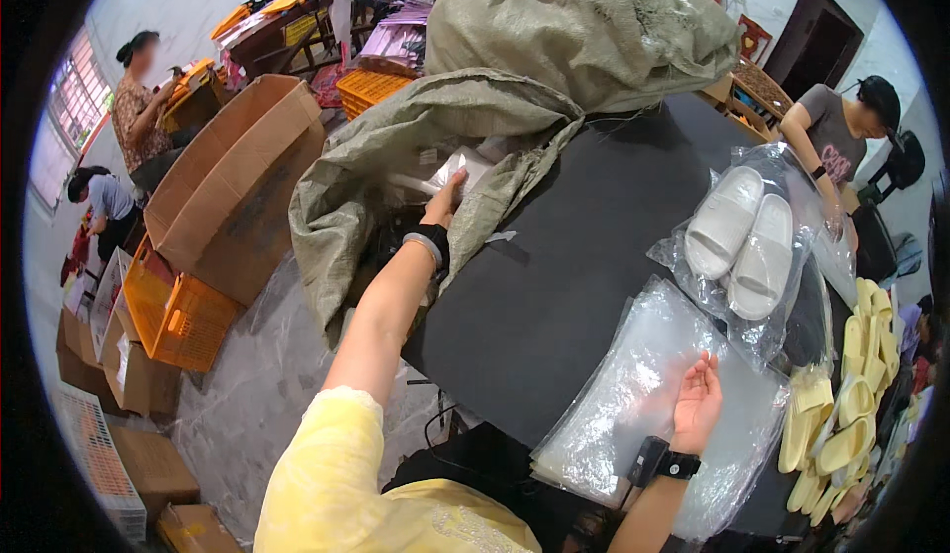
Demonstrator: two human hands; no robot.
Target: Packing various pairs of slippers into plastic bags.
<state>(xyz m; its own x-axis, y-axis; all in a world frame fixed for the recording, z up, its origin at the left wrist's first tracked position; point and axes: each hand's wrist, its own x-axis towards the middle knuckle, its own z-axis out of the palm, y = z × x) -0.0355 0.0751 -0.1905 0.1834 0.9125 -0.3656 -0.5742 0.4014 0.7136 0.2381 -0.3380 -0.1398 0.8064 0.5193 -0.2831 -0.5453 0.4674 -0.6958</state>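
- At the left edge of the black table (534, 306), a green sack (336, 197): its cloth is likely soft and limp, best held by the rim; it looks dull and creased, mouth gaping
- In that mouth, the left hand (447, 199) is at a white bundle (469, 169); with its fingers partly hidden, I cannot tell how tightly they close
- The bundle should be light and slippery, best taken around its middle; it looks pale and shiny, partly covered by the sack
- Farther right, a stack of see-through bags (614, 395): probably thin and slick, easiest by a corner; glossy, wrinkled
- Over the stack, the right hand (699, 407), fingers loosely curled, nothing seen in them
- Beyond it, bagged white slippers (725, 223), likely light and springy, best gripped across the straps; smooth, side by side
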